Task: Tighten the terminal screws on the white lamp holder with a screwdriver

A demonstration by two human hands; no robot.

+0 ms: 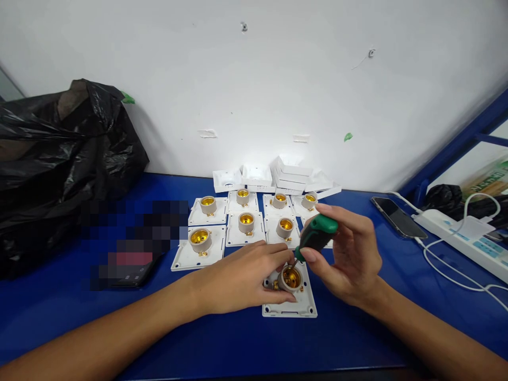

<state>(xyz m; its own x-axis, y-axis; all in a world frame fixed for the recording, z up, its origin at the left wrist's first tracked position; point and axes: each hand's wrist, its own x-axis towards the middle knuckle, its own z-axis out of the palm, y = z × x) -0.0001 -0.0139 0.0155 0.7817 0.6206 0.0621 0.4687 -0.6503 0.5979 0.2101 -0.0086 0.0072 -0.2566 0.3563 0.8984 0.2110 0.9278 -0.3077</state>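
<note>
My right hand (pixel 349 254) grips a green and black screwdriver (pixel 317 235), tilted, its tip down inside a round lamp socket (pixel 291 278) with a brass-coloured lining. That socket sits on a square white base plate (pixel 291 309) near the table's front edge. Around the socket's left side my left hand (pixel 254 275) is closed, fingers behind it and thumb in front. Behind my hands stand several more white plates with the same kind of socket, among them a lamp socket (pixel 199 241) at the left. The screwdriver's tip is hard to make out in the socket.
White square covers (pixel 291 177) are stacked against the wall. At the left, a black plastic bag (pixel 67 159) leans beside a phone (pixel 135 275), partly blurred out. On the right lie another phone (pixel 399 217), a white power strip (pixel 464 241) and loose white cables (pixel 444 275).
</note>
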